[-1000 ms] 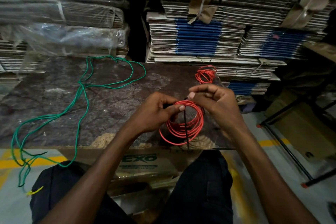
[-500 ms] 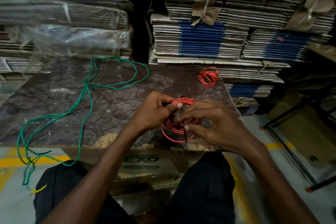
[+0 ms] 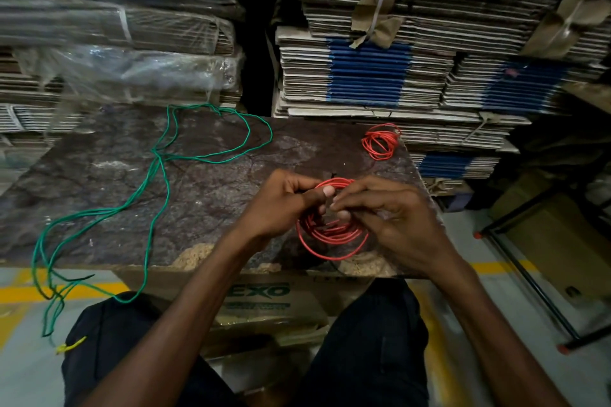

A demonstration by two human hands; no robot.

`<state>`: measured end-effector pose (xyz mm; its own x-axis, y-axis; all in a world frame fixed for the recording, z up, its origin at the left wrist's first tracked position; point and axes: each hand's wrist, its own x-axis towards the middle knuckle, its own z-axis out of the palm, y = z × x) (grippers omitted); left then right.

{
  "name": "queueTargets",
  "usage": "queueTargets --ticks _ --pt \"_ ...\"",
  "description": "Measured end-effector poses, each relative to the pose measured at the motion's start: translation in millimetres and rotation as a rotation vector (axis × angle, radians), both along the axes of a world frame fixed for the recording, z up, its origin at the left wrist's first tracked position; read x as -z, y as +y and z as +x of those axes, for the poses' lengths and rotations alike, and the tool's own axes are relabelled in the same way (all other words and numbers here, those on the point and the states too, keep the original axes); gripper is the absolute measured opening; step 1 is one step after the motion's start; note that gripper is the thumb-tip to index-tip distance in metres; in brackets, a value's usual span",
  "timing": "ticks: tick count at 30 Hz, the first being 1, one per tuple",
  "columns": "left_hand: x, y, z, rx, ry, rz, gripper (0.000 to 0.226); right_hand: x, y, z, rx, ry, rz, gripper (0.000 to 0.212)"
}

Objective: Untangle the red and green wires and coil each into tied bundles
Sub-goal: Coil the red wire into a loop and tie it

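Right now both hands meet at the top of the red coil in the lower centre of the frame, left hand pinching its upper rim, right hand pinching beside it, loops hanging toward the person

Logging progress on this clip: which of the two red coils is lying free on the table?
The smaller red coil at the table's far right corner, beside the cardboard stacks; nothing touches it. The larger red coil is held in both hands.
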<state>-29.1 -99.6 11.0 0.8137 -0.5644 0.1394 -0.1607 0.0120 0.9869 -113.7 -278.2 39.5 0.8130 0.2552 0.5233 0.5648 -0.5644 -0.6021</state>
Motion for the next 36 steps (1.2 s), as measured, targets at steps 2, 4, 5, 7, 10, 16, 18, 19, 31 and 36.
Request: queueTargets --ticks 2,4,5,7,10,16,18,19,31,36 --pt "0.6 -0.3 0.1 -0.01 0.001 0.001 0.034 -0.2 -1.3 -0.3 -0.022 0.049 0.114 0.012" --pt "1.2 -1.2 -0.2 -0.027 0.003 -0.007 0.031 0.8 -0.5 0.0 -0.016 0.077 0.181 0.012" --pt "1.6 -1.9 -0.3 -0.035 0.004 -0.01 0.028 1.1 0.5 -0.1 -0.008 0.084 0.2 0.012" --pt "2.5 -2.7 -0.7 -0.043 -0.001 -0.011 0.019 1.4 2.1 -1.5 0.012 0.12 0.272 0.014" --pt "2.2 -3.5 -3.0 -0.061 -0.015 -0.005 0.015 0.5 4.5 -3.1 0.069 0.222 0.459 0.021" --pt "2.2 -5.9 -4.9 -0.124 -0.041 0.058 0.02 7.3 10.5 1.4 0.189 0.195 0.632 0.012" --pt "3.1 -6.3 -5.1 -0.153 -0.014 0.06 0.024 9.4 13.1 2.4 0.203 0.182 0.671 0.013" --pt "3.3 -6.4 -5.1 -0.166 -0.003 0.06 0.026 10.0 14.0 2.9 0.213 0.175 0.679 0.015" --pt "-2.9 -6.6 -10.0 -0.244 0.005 0.128 0.026 4.9 21.5 1.8 0.356 -0.011 0.476 0.014" --pt "-6.0 -7.5 -12.2 -0.246 0.011 0.151 0.023 6.9 20.4 0.6 0.37 -0.032 0.466 0.014"
